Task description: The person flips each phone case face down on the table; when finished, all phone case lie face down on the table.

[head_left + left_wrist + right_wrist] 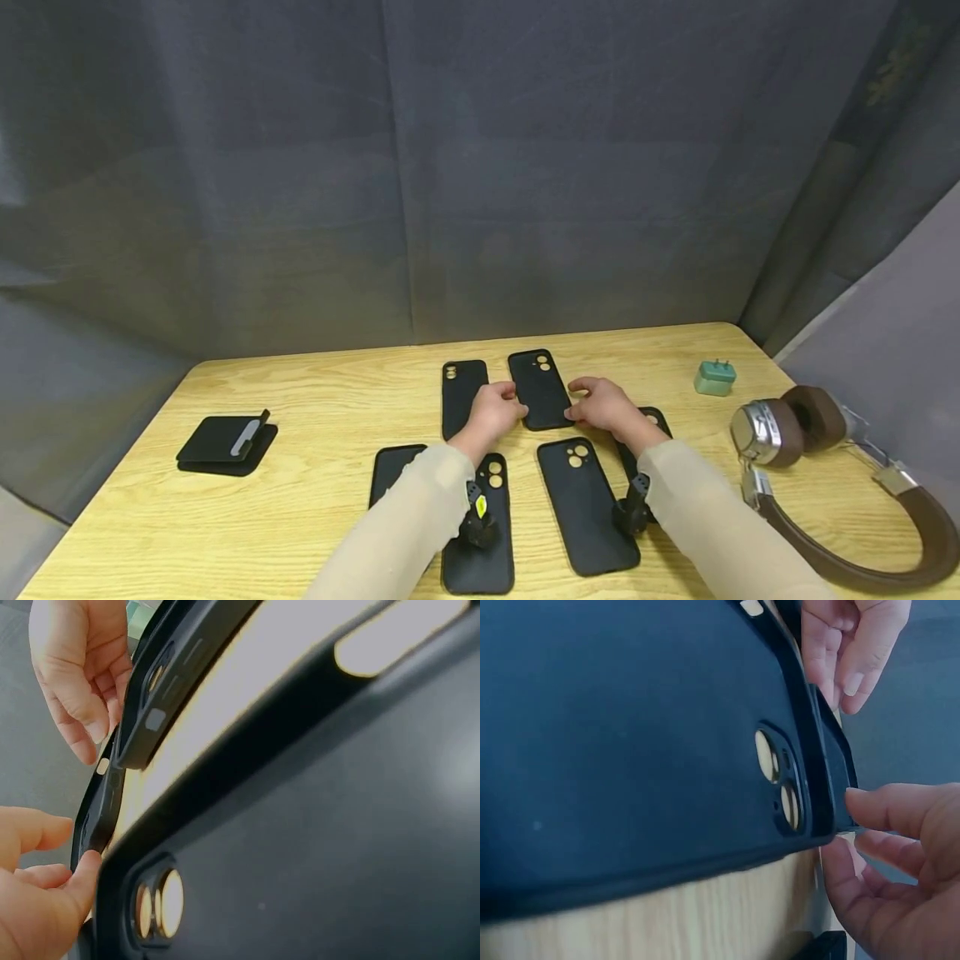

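Two bare hands flank a black phone case [540,390] lying at the back of the table, its camera holes toward the far end. My left hand [495,412] is at its left side, the thumb tip close to the lower left edge. At the lower right corner, the thumb of my right hand [606,408] touches the edge, with the index finger apart from it. Left of this case lies another black case [462,396], partly behind the left hand. In the right wrist view, the right hand's fingers [889,806] are spread at a case's end.
Nearer cases include one in front [588,508], one under the left wrist [480,567] and one partly behind the right arm [656,419]. A black folded wallet-like item [225,442] lies left. At right are a green plug adapter [715,378] and brown headphones [780,429].
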